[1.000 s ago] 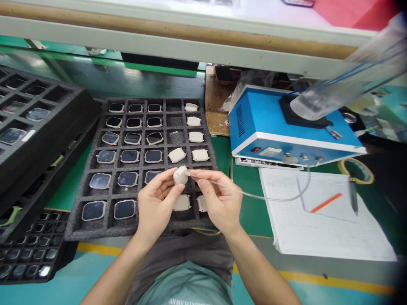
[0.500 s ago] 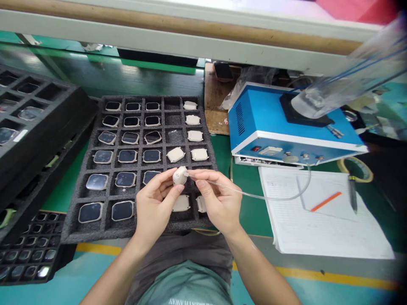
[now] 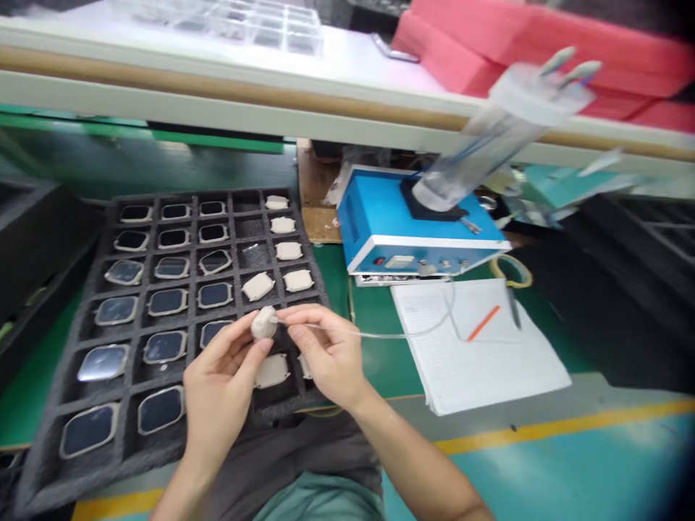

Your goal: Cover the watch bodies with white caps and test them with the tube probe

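Observation:
My left hand (image 3: 225, 369) is closed on a cream watch case (image 3: 263, 323), held up between thumb and fingers over the foam tray (image 3: 179, 322). A clear thin tube (image 3: 380, 335) is pinched in my right hand (image 3: 329, 354), its tip against the side of the case. From there the tube curves to the front of a blue box-shaped machine (image 3: 428, 235). In the tray, several watch cases with dark screens (image 3: 166, 302) lie in the left columns. Several cream cases (image 3: 298, 280) lie in the right columns. My hands hide some of the lower compartments.
A clear cylinder (image 3: 472, 159) stands on the machine. To the right lie a stack of paper (image 3: 434, 369) with an orange strip (image 3: 483, 323), a pen (image 3: 513, 307) and a tape roll (image 3: 513, 270). A shelf edge (image 3: 217, 101) crosses above, holding red foam blocks (image 3: 543, 51).
The camera view has turned right and up, so the tray and hands appear further left and more of the shelf shows. Both hands keep their holds on the case and the tube.

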`<state>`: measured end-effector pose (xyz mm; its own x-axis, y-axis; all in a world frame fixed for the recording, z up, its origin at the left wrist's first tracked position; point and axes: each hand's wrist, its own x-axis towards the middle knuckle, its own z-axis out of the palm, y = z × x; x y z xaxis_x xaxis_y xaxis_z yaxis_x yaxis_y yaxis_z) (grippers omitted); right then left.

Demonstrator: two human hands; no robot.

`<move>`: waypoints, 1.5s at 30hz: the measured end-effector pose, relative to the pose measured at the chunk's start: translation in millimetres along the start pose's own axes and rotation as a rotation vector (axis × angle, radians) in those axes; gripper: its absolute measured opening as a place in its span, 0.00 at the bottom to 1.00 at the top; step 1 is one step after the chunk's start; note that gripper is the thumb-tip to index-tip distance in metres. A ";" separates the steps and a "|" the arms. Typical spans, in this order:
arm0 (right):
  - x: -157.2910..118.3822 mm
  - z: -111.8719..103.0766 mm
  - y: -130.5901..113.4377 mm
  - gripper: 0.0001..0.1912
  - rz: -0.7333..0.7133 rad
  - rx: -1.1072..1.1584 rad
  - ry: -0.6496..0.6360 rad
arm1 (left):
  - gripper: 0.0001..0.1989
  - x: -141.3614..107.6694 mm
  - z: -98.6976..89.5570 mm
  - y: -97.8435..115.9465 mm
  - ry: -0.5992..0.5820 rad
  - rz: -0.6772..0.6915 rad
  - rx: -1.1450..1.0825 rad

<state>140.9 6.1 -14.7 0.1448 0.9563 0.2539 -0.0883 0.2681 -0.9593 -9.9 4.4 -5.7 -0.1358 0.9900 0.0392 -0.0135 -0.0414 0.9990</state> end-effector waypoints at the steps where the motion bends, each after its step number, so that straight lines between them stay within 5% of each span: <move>1: 1.5 0.1 0.6 0.07 -0.006 0.001 -0.006 | 0.18 1.0 -0.2 -1.0 0.005 0.003 0.004; 31: 6.7 2.3 5.9 0.06 -0.055 0.062 0.000 | 0.22 6.2 0.9 1.0 0.043 0.016 0.062; 39: 1.3 1.2 5.3 0.17 0.021 -0.021 0.011 | 0.23 3.4 -3.4 -6.8 0.019 -0.022 0.042; 45: 1.7 5.2 0.7 0.10 0.001 -0.249 -0.046 | 0.21 -1.0 -8.3 -4.7 -0.081 -0.025 0.038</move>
<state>135.9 8.5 -14.3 0.0993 0.9624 0.2527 0.1574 0.2356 -0.9590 -17.9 2.5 -10.6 -0.0558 0.9983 0.0141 0.0215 -0.0129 0.9997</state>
